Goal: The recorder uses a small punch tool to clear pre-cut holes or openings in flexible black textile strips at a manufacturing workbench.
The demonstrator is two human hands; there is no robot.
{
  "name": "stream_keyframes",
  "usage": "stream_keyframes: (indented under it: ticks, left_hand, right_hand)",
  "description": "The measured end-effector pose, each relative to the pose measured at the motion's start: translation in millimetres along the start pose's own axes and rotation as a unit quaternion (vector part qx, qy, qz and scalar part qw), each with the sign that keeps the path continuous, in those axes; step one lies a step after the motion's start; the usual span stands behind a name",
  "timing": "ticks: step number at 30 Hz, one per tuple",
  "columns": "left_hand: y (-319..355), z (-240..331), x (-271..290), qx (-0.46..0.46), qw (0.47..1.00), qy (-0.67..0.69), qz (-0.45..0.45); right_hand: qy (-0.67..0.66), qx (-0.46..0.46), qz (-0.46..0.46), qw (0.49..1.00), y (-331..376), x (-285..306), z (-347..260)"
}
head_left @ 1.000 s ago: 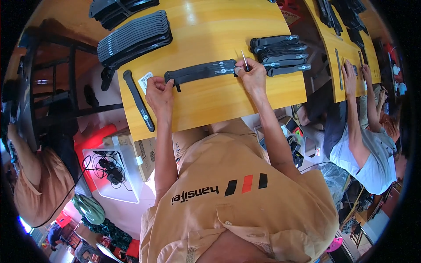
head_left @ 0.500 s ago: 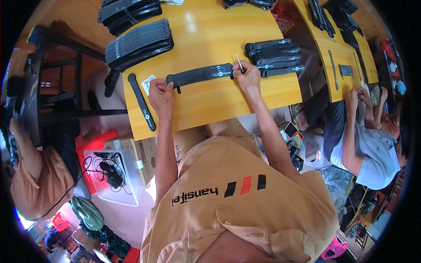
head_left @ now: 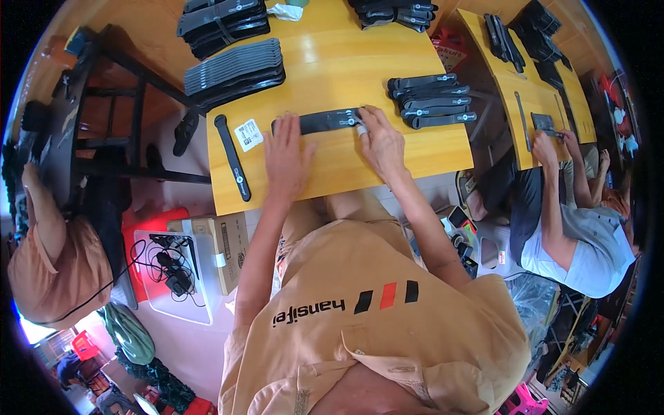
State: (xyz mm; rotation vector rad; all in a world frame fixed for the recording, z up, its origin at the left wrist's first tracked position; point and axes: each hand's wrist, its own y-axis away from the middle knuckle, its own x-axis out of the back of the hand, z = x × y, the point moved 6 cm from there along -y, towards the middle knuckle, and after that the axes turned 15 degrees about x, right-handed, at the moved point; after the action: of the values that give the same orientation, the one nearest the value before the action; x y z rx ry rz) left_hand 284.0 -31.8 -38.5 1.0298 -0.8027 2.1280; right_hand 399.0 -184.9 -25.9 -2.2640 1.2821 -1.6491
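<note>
A wide black strap [head_left: 325,122] with pale print near its right end lies across the wooden table in front of me. Flat on its left end rests my left hand [head_left: 287,155], open, with the fingers stretched out. My right hand [head_left: 384,144] is closed at the strap's right end, fingers bent down onto it. A small pale bit shows under those fingers; what it belongs to is hidden. Left of my left hand are a white printed label [head_left: 249,135] and a single narrow black strap [head_left: 233,159].
Stacked black straps [head_left: 235,72] lie at the table's left, bundled straps [head_left: 223,24] behind them. More straps [head_left: 432,100] are piled at the right, others [head_left: 392,12] at the far edge. A co-worker [head_left: 577,228] sits at another table on the right. A clear bin [head_left: 173,277] holds cables.
My left hand has gone from pinching the strap's left end to lying flat on it. My right hand has turned palm-down, and the slim pointed tool it held no longer shows plainly.
</note>
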Motion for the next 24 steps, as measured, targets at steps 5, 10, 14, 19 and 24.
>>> stream_keyframes:
  ticks: [5, 10, 14, 19, 24]
  left_hand:
    - [6.0, 1.1, -25.4, -0.033, 0.991, -0.093, -0.090]
    - [6.7, -9.5, -25.3, -0.068, 0.989, -0.100, -0.090]
    - [7.0, -11.5, -26.0, -0.060, 0.988, -0.102, -0.094]
    - [11.6, -19.7, -22.2, -0.027, 0.992, -0.107, -0.065]
    - [16.6, -34.4, -3.9, 0.055, 0.993, -0.103, -0.005]
  right_hand:
    - [0.083, 0.029, -0.128, 0.988, 10.7, -19.9, 1.1]
    - [0.094, 0.038, -0.166, 0.981, 11.4, -20.0, 4.0]
    - [0.106, 0.017, -0.201, 0.974, 10.4, -19.6, 4.2]
    - [0.098, 0.036, -0.175, 0.979, 12.0, -21.2, 4.5]
    - [0.082, 0.021, -0.184, 0.979, 9.0, -20.4, 1.9]
